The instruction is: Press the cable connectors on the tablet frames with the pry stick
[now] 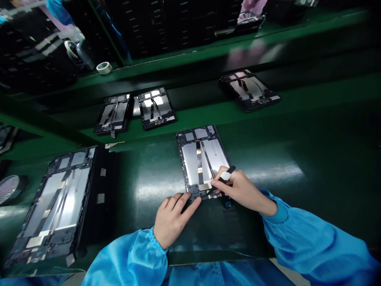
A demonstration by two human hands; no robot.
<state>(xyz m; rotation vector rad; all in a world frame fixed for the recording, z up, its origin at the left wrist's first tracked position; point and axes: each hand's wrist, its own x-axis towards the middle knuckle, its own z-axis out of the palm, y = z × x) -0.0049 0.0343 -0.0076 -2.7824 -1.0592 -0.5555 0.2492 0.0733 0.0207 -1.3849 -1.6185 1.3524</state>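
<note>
An open tablet frame (pixel 202 159) with silver panels and a dark border lies on the green bench in front of me. My left hand (pixel 174 216) rests at its near left corner, fingers stretched out and pressing on the frame's bottom edge. My right hand (pixel 241 190) is closed in a pinch round a thin black tool with a white band (pixel 225 175), whose tip touches the frame's lower right part. Both arms wear blue sleeves.
A stack of tablet frames (pixel 56 202) sits at my left. Three more frames (pixel 114 113) (pixel 156 108) (pixel 249 89) lie on the belt behind. A tape roll (pixel 104 68) stands at the back left. Another person's sleeve (pixel 251 8) shows at the far side.
</note>
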